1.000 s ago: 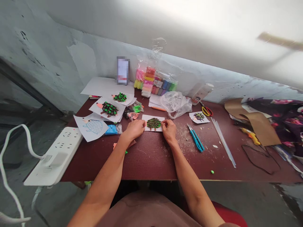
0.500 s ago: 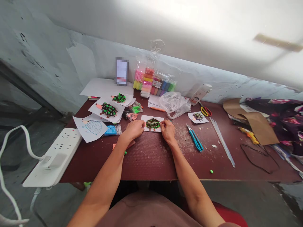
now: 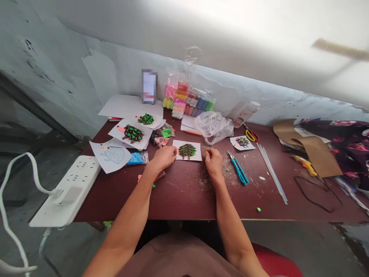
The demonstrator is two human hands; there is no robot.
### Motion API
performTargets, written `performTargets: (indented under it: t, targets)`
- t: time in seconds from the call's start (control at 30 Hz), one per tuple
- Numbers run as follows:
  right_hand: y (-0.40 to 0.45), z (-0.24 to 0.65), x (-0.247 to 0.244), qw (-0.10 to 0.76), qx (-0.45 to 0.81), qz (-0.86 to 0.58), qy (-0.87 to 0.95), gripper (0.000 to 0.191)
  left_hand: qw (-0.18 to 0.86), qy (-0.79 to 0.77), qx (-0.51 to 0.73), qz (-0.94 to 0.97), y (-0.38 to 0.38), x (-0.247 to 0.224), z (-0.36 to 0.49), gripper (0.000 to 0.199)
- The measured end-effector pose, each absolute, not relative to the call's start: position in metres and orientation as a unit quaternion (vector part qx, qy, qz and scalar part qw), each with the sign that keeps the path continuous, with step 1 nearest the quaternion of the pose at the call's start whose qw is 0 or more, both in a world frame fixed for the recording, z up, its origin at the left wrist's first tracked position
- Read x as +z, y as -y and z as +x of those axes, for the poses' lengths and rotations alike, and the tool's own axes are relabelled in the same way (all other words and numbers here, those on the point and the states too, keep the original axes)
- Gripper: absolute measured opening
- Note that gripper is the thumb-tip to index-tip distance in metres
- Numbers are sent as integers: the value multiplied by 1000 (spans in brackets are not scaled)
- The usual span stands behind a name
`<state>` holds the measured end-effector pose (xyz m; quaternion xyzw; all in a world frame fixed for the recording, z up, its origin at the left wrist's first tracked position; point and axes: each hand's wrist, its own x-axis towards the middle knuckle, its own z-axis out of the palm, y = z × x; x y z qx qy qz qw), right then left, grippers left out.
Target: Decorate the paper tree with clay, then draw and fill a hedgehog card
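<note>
Pale, scuffed wall (image 3: 103,73) rose behind a dark red table (image 3: 178,200), where a white power strip (image 3: 82,169) lay at the left end. Coloured packs (image 3: 178,103) leaned at the back, perhaps to be out of the arms' way, and two hedgehog pictures (image 3: 133,134) lay flat to the left, possibly as patterns to glance at. Both forearms reached in from the near edge, the left hand (image 3: 163,157) and right hand (image 3: 213,163) on either side of a small white card (image 3: 198,156), which lay flat between them, likely for easy reach. Blue-handled pliers (image 3: 239,169) lay just beyond the right hand, probably for the same reason. On the left, thumb and fingertips were drawn together at the card's edge, apparently steadying it. Those on the right were curled close together, just beside the card and apart from it; whether they pinched anything could not be told. Smallest was a green pellet (image 3: 258,209) near the front edge.
</note>
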<state>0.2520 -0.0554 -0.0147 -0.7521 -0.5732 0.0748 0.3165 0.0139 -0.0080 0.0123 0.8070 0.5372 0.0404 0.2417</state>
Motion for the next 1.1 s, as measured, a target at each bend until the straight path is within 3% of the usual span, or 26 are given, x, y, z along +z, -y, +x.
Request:
performTargets:
  t: [0.37, 0.67, 0.9, 1.0, 1.1]
  targets:
    - [98, 296, -2, 204, -9, -841, 501, 27, 232, -539, 36, 809, 10, 15, 14, 22]
    - [113, 314, 0, 111, -1, -854, 509, 24, 236, -540, 41, 807, 10, 16, 14, 22]
    - [118, 313, 3, 75, -28, -864, 497, 27, 246, -540, 40, 804, 9, 16, 14, 22]
    - [119, 315, 2, 50, -16, -861, 506, 20, 239, -543, 38, 804, 9, 15, 14, 22]
    - [118, 317, -1, 67, -10, -852, 519, 19, 240, -540, 39, 806, 10, 15, 14, 22]
